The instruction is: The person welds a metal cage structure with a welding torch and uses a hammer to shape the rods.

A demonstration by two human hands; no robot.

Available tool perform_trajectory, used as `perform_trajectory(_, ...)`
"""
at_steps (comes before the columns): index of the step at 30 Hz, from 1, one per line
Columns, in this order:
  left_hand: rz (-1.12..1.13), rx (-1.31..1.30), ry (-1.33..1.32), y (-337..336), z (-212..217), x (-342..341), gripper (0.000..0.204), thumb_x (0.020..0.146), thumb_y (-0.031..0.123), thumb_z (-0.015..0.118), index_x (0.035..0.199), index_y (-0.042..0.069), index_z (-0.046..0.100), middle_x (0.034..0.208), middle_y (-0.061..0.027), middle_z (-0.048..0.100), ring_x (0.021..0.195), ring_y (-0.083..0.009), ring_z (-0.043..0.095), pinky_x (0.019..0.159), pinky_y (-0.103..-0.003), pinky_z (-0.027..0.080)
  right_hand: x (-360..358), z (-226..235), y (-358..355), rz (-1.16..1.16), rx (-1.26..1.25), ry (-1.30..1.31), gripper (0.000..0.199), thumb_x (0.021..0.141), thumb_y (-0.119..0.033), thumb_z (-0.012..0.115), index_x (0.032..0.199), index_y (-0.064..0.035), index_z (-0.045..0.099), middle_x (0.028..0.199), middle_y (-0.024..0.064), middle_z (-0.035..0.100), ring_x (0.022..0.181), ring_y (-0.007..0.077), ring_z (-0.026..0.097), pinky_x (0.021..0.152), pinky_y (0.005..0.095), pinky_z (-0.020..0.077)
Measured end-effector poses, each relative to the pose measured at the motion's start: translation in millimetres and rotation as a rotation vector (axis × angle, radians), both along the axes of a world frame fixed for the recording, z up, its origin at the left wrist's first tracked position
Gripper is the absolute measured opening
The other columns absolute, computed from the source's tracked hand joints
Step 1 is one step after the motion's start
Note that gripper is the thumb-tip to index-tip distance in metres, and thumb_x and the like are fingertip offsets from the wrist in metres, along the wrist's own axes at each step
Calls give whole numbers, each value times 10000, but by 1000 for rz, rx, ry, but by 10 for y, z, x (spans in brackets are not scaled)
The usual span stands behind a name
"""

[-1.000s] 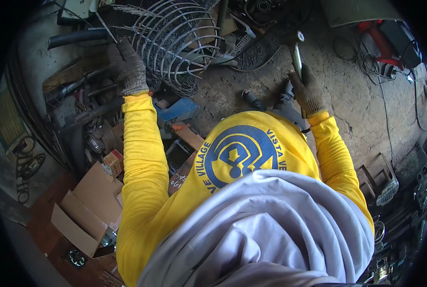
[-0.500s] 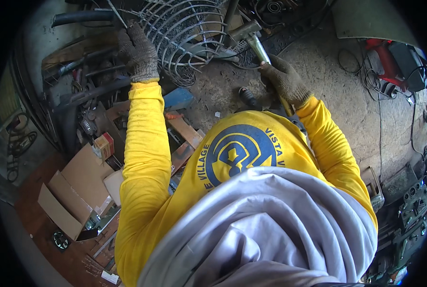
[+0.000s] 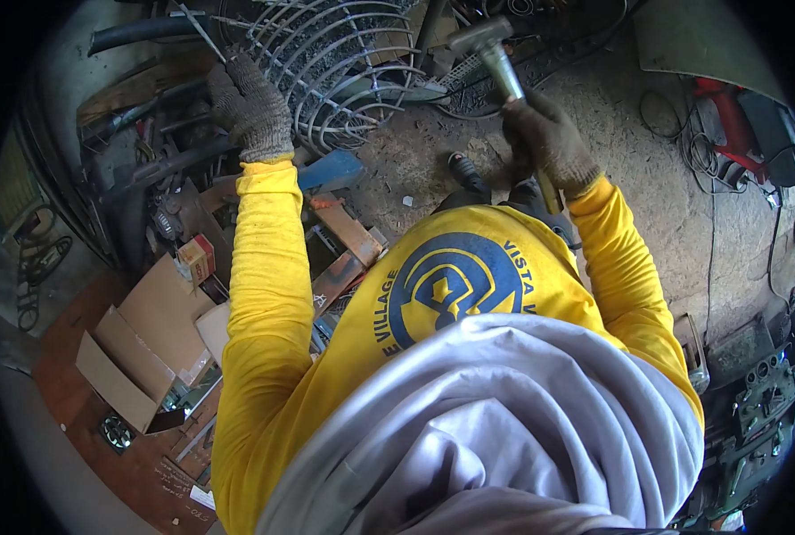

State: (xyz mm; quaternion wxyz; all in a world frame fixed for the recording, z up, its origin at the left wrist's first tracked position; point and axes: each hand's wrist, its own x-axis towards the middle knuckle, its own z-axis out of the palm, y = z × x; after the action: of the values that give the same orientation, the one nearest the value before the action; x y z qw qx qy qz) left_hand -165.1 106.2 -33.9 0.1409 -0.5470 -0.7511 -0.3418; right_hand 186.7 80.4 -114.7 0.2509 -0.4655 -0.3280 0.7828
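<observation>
My right hand (image 3: 551,143), in a brown knit glove, is closed round the handle of a hammer (image 3: 481,37). The hammer's head points away from me, and the end of the handle shows below my fist. At the far left, my gloved left hand (image 3: 253,107) grips a thin metal rod (image 3: 200,34) that sticks out past the fingers. Just right of that hand is a round cage of bent metal bars (image 3: 348,76), with dark wire or scrap showing through it. Whether the rod touches the cage is unclear.
A dark pipe (image 3: 143,34) and scrap metal lie left of my left hand. Below them are a blue metal piece (image 3: 332,169) and an open cardboard box (image 3: 161,330). A red and black machine (image 3: 727,129) with coiled cables stands at right. Metal parts (image 3: 758,410) crowd the lower right.
My right hand and the hammer have shifted a little to the right, the hammer head rising farther up the view. My left hand with the rod has moved slightly left.
</observation>
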Motion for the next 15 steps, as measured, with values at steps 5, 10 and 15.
perform_trajectory(5, 36, -30, 25, -6, 5, -31, 387, 1024, 335, 608, 1155, -25, 656, 1006, -246, 694, 904, -400, 664, 805, -444, 522, 84, 1, 136, -64, 32, 33, 320, 1041, -334, 578, 1174, -46, 617, 776, -18, 555, 606, 69, 506, 534, 226, 414)
perform_trajectory(10, 15, -27, -47, -7, 10, -15, 394, 1026, 335, 605, 1163, -32, 650, 1039, -247, 685, 925, -393, 657, 826, -448, 514, 4, 44, 75, -17, -7, 46, 316, 1045, -339, 576, 1160, -47, 618, 774, -25, 545, 613, 66, 500, 536, 226, 414)
perform_trajectory(15, 35, -44, -33, -13, 20, -4, 392, 1033, 326, 595, 1168, -39, 642, 1042, -242, 683, 929, -374, 659, 836, -453, 511, -11, 18, -91, 96, -107, 3, 299, 1036, -314, 604, 1169, -46, 614, 771, -25, 542, 603, 68, 498, 526, 222, 421)
